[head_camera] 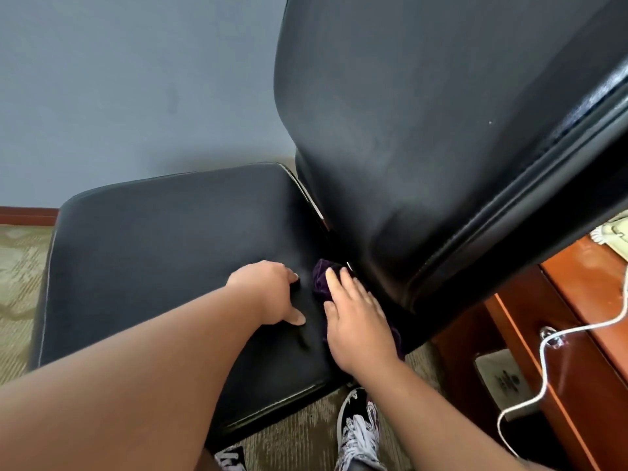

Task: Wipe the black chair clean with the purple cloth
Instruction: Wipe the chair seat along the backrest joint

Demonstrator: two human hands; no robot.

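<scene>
Head view.

- Black chair (pixel 170 260): padded seat with pale stitched edging. It fills the middle of the view, and its tall glossy backrest (pixel 424 147) rises on the right.
- Purple cloth (pixel 322 278): bunched in the crease where seat and backrest meet, at the seat's near rear corner. Most of it is covered; a crumpled end shows past the fingertips, and a dark strip shows beside the wrist.
- Right hand (pixel 356 321): laid flat on the purple cloth, fingers straight and together, pressing it onto the chair. It holds nothing in a closed grasp.
- Left hand (pixel 272 294): just beside the right, apart from the cloth, and holding nothing. Thumb and fingertips rest on the seat; the fingers appear arched rather than clenched, though their undersides are hidden.
- Patterned shoe (pixel 358 433): black and white, on the carpet (pixel 20 266) below the seat's front edge.
- Wooden desk (pixel 577 300): reddish, right of the chair, with a white cable (pixel 543 351) looping down its front.
- Wall (pixel 136 79): plain grey-blue, behind the seat.
</scene>
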